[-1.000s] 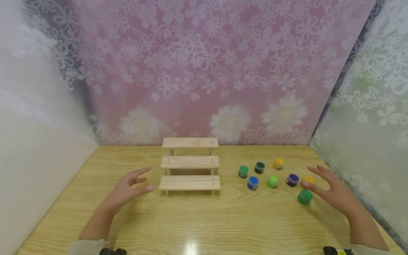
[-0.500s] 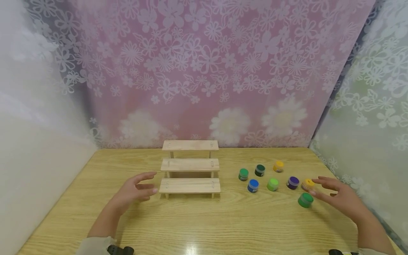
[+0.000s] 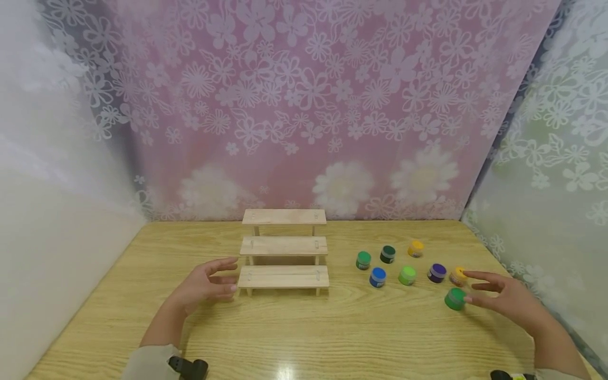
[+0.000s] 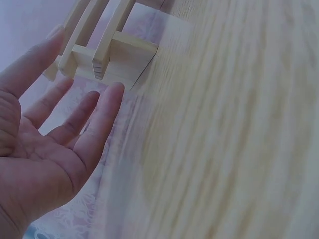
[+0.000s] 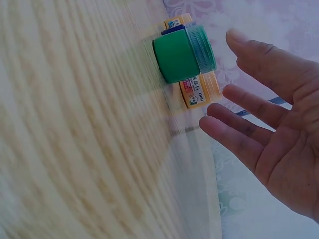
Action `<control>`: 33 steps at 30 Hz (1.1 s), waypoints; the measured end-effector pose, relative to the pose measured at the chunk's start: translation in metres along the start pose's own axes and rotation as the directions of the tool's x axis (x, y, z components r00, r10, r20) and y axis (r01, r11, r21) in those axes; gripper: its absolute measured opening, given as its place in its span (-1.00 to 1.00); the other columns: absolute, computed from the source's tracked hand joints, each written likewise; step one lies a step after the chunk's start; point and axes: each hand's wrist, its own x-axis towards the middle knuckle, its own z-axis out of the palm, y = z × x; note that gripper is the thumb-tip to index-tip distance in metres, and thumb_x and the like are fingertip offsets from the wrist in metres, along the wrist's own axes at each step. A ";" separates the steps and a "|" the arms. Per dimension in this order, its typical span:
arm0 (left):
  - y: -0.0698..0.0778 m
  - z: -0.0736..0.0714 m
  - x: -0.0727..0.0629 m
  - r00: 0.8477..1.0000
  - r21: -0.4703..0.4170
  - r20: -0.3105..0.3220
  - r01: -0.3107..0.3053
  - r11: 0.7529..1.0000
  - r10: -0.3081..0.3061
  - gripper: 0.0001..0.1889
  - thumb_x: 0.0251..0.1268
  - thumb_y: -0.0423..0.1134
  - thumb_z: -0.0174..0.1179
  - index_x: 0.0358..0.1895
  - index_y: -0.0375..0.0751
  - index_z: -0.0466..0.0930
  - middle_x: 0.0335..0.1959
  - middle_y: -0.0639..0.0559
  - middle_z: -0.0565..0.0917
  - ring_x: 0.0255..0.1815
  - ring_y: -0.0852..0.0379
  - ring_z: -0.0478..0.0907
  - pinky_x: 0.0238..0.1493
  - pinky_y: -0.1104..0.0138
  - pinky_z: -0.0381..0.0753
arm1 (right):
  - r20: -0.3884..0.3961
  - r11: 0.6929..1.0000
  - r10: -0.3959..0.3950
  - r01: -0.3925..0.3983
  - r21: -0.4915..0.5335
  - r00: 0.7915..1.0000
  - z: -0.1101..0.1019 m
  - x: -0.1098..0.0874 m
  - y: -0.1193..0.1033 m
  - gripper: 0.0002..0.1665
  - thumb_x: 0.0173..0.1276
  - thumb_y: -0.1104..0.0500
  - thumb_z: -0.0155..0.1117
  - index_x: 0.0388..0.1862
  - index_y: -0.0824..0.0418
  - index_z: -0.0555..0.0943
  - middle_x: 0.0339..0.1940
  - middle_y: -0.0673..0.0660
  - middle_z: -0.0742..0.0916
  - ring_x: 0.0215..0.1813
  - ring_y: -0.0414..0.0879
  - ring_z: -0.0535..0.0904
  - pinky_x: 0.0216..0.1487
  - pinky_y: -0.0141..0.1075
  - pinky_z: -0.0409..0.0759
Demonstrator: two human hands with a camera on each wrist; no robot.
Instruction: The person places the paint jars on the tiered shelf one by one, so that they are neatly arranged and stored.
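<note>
A three-step wooden stand (image 3: 283, 246) is on the table, left of centre. Beside its left end my left hand (image 3: 201, 287) hovers with spread fingers, holding nothing; the left wrist view shows the fingertips close to the stand's end (image 4: 130, 55). At the right my right hand (image 3: 508, 301) holds nothing, its thumb and fingers apart. Nearest to it are a green paint jar (image 3: 455, 298) and a yellow paint jar (image 3: 458, 275). In the right wrist view the green jar (image 5: 177, 55) stands just beyond the thumb, apart from it, partly covering the yellow jar (image 5: 194, 94).
Further paint jars stand about the table's right half: purple (image 3: 437, 273), light green (image 3: 407, 275), blue (image 3: 378, 277), green (image 3: 363, 260), dark green (image 3: 387, 254) and orange-yellow (image 3: 416, 248). Behind the table (image 3: 285, 327) hangs a flowered pink curtain (image 3: 304, 116); pale sheets close both sides.
My left hand has moved right, closer to the stand. The right hand has shifted right and lower beside the green and yellow jars. The stand and jars have kept their places.
</note>
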 end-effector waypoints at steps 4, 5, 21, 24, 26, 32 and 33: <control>-0.002 0.000 0.003 1.000 0.024 0.006 -0.006 1.000 0.006 -0.16 0.16 -0.35 0.41 0.47 -0.42 0.15 0.43 -0.43 0.18 0.29 -0.34 0.35 0.01 0.10 0.64 | 0.000 0.999 0.003 -0.003 0.036 1.000 0.002 0.002 0.002 -0.24 0.33 -0.01 0.37 0.43 0.22 0.39 0.32 0.36 0.45 -0.02 -0.52 0.50 -0.12 0.04 0.65; -0.002 0.000 0.004 1.000 0.026 0.004 -0.002 1.000 0.002 -0.17 0.15 -0.36 0.42 0.45 -0.42 0.18 0.42 -0.41 0.20 0.28 -0.31 0.38 0.00 0.11 0.65 | -0.004 0.999 0.003 -0.003 0.043 1.000 0.002 0.002 0.002 -0.24 0.32 0.00 0.38 0.42 0.23 0.39 0.32 0.31 0.46 -0.02 -0.51 0.51 -0.12 0.04 0.64; -0.006 0.003 0.012 0.997 0.111 -0.065 0.053 0.992 -0.045 -0.33 0.09 -0.31 0.46 0.30 -0.39 0.45 0.21 -0.29 0.50 0.10 -0.08 0.53 -0.05 0.20 0.65 | 0.076 0.989 -0.014 0.002 0.146 0.997 0.004 0.008 0.007 -0.35 0.28 0.13 0.42 0.28 0.39 0.49 0.14 -0.16 0.61 -0.06 -0.34 0.63 -0.17 -0.29 0.66; -0.006 0.004 0.013 0.996 0.107 -0.071 0.052 0.993 -0.045 -0.34 0.10 -0.31 0.46 0.29 -0.40 0.46 0.21 -0.30 0.49 0.07 -0.05 0.54 -0.06 0.19 0.66 | 0.113 0.985 0.005 -0.024 0.171 0.994 0.005 0.009 0.007 -0.30 0.26 0.12 0.44 0.31 0.40 0.47 0.15 -0.18 0.57 -0.06 -0.36 0.62 -0.14 -0.27 0.67; -0.006 0.004 0.013 0.996 0.105 -0.075 0.055 0.993 -0.047 -0.35 0.10 -0.30 0.45 0.29 -0.39 0.46 0.23 -0.30 0.46 0.07 -0.05 0.53 -0.05 0.20 0.66 | 0.127 0.983 0.025 -0.047 0.176 0.992 0.007 0.010 0.007 -0.27 0.24 0.12 0.45 0.31 0.42 0.45 0.20 0.01 0.58 -0.06 -0.37 0.61 -0.12 -0.26 0.67; -0.007 0.004 0.014 0.997 0.091 -0.071 0.049 0.995 -0.043 -0.34 0.14 -0.33 0.42 0.33 -0.40 0.41 0.30 -0.34 0.38 0.10 -0.07 0.52 -0.02 0.19 0.64 | 0.150 0.983 0.018 -0.045 0.180 0.988 0.011 0.013 0.012 -0.31 0.26 0.14 0.43 0.28 0.47 0.46 0.18 0.39 0.58 -0.09 -0.34 0.62 -0.15 -0.23 0.67; -0.006 0.004 0.014 0.997 0.089 -0.066 0.046 0.995 -0.040 -0.34 0.15 -0.34 0.41 0.34 -0.41 0.40 0.31 -0.35 0.37 0.10 -0.07 0.51 -0.02 0.19 0.64 | 0.156 0.982 0.016 -0.046 0.186 0.988 0.011 0.013 0.012 -0.32 0.27 0.15 0.42 0.27 0.47 0.47 0.16 0.37 0.60 -0.10 -0.34 0.62 -0.15 -0.23 0.67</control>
